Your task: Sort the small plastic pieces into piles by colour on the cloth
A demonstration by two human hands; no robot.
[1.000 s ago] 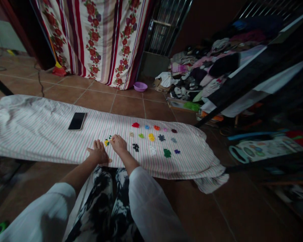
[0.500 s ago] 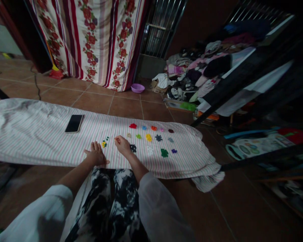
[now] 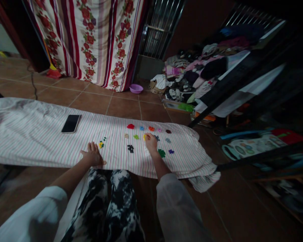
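Observation:
My left hand (image 3: 92,155) lies open on the striped cloth (image 3: 111,131), fingers spread. Just beyond its fingertips is a small group of yellow and green pieces (image 3: 101,144). My right hand (image 3: 150,142) is closed in a pinch at the pile of small yellow pieces (image 3: 144,137), covering most of it; whatever is between the fingertips is too small to make out. Around it lie piles of dark grey pieces (image 3: 157,137), white pieces (image 3: 146,152), green pieces (image 3: 161,153), lime pieces (image 3: 136,136) and black pieces (image 3: 130,148).
More small piles, including red pieces (image 3: 130,126), orange pieces (image 3: 151,128) and purple pieces (image 3: 171,151), lie in rows on the cloth. A phone (image 3: 71,123) rests at the left. Beyond, on the tiled floor, are a purple basin (image 3: 136,88) and heaped clothes (image 3: 189,72).
My right hand has moved right, from beside the black pieces to the yellow pile. My left hand stays flat in about the same place. The whole view has shifted slightly.

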